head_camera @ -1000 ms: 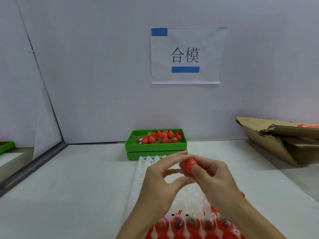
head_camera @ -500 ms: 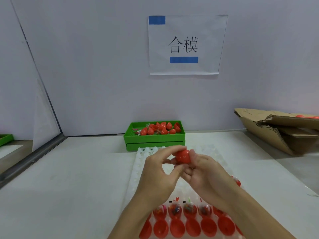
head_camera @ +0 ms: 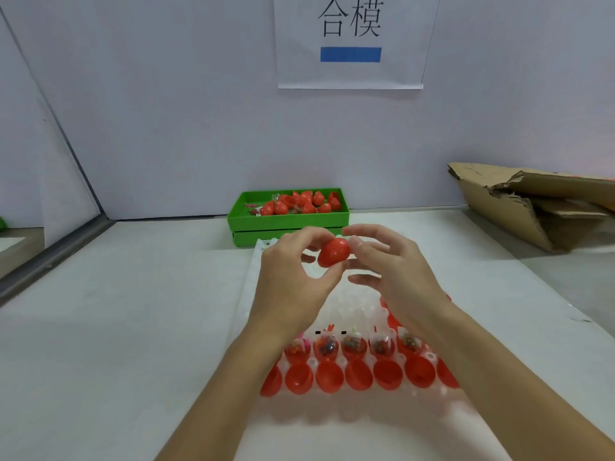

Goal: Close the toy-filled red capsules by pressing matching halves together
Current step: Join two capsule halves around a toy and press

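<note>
A closed red capsule (head_camera: 333, 251) is held above the far end of the clear blister tray (head_camera: 250, 281). My left hand (head_camera: 293, 277) pinches it between thumb and forefinger. My right hand (head_camera: 392, 274) curls round its right end, fingertips touching it. In the tray's near part stands a row of red halves with small bagged toys (head_camera: 352, 346). In front of that row sits a row of empty red halves (head_camera: 329, 377). My forearms hide parts of both rows.
A green bin (head_camera: 289, 222) with several closed red capsules (head_camera: 299, 202) stands at the back wall behind the tray. A torn cardboard box (head_camera: 532, 211) lies at the right. A paper sign (head_camera: 349, 71) hangs on the wall. A partition runs along the left.
The view has tilted down, showing both tray rows. The capsule has turned between my hands and shows more. My right fingers have slid from over it to its right end.
</note>
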Tool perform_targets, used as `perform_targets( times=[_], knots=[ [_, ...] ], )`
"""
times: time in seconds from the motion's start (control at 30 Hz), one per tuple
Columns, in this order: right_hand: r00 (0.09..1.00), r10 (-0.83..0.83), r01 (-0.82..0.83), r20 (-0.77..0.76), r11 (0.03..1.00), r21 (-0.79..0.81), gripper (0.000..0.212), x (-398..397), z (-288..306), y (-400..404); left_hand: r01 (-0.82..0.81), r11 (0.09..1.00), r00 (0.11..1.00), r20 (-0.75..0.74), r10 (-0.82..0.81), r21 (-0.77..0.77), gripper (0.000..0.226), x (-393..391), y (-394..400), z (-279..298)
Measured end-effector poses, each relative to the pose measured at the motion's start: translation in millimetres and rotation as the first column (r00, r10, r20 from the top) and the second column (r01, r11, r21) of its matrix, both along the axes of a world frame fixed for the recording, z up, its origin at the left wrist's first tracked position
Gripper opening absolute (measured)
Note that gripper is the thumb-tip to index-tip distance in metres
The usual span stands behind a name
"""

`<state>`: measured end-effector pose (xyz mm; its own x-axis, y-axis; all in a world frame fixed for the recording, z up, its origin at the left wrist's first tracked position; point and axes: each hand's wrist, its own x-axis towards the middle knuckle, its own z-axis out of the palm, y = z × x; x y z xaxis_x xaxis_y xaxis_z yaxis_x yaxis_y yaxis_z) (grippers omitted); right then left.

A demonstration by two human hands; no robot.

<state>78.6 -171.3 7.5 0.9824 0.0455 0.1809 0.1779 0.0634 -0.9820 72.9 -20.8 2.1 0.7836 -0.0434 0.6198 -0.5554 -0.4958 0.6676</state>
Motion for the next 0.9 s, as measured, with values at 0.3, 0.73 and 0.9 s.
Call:
perform_targets(
  times=[0.3,0.73,0.9],
  knots=[
    [0.999,-0.014,0.011,0.035,0.996,0.090,0.009,-0.3,-3.2,3.0,0.060,0.989,0.997,-0.047,-0.067,-0.135,0.031,-1.7,-3.8,-1.3],
    [1.000,0.012,-0.017,0.016,0.936,0.351,0.023,-1.3,-3.9,6.2,0.122,0.942,0.978,-0.125,-0.168,-0.313,0.034,-0.1,-3.4,-0.3],
    [0.998,0.031,-0.048,0.053,0.934,0.354,0.014,-2.1,-5.9,6.5,0.121,0.940,0.974,-0.143,-0.175,-0.320,0.040,0.7,-1.2,1.3]
  ],
)
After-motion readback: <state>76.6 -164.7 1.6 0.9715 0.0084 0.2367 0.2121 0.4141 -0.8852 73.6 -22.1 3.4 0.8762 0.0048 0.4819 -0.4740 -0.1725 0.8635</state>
